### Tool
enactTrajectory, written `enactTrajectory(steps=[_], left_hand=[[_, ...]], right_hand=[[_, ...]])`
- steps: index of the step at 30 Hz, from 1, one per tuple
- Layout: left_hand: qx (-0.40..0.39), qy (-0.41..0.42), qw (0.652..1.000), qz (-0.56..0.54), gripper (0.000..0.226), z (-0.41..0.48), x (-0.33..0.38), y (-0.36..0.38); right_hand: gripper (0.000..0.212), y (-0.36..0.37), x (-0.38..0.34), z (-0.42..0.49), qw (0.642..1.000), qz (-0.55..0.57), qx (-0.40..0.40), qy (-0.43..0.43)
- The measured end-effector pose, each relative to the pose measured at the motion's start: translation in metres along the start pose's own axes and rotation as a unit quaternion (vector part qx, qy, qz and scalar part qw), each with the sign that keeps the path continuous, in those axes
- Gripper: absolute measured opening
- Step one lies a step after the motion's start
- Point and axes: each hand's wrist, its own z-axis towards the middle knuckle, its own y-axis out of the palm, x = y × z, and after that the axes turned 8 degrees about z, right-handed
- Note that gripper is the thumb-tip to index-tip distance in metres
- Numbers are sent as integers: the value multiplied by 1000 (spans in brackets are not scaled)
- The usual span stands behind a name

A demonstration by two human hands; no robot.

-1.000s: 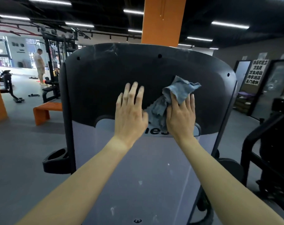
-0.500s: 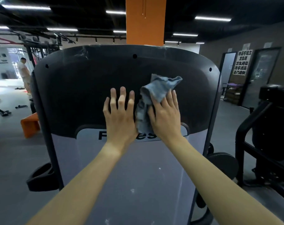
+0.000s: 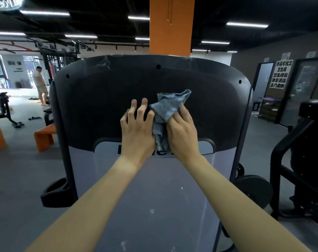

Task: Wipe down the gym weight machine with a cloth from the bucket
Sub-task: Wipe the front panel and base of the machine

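The left hand [image 3: 136,131] is lifting its formerly flat fingers, now half-bent, just left of the crumpled blue-grey cloth [image 3: 170,106]; whether it is pinching it is unclear. The right hand [image 3: 181,131] is gripping the cloth, pressing it against the middle of the black curved plastic machine shroud [image 3: 100,99].

Strip lights [image 3: 247,24] line the black ceiling [image 3: 245,8] above an orange pillar [image 3: 171,24] and grey floor [image 3: 18,170].
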Motion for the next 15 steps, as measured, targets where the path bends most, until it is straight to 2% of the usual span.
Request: enactTrajectory(steps=[3,5,6,8,10,12,15], left_hand=[[2,-10,998,-67,24,5,-3,-17],[-7,-46,986,-163,29,9,-7,-31],[-25,-93,968,-232,37,11,-8,-42],[-106,-209,899,-370,59,15,-9,-63],[-188,-282,843,-417,71,17,-17,-73],[-228,-316,817,-425,68,13,-32,-72],[-258,-358,788,-428,45,-2,-56,-70]], right_hand=[[29,-12,-15,5,995,65,25,70],[28,-21,-31,19,968,187,5,166],[30,-25,-40,26,942,257,-17,214],[31,-32,-53,38,886,356,-60,290],[26,-32,-60,42,855,379,-103,338],[21,-26,-64,39,842,375,-138,362],[27,-16,-73,31,837,352,-199,369]])
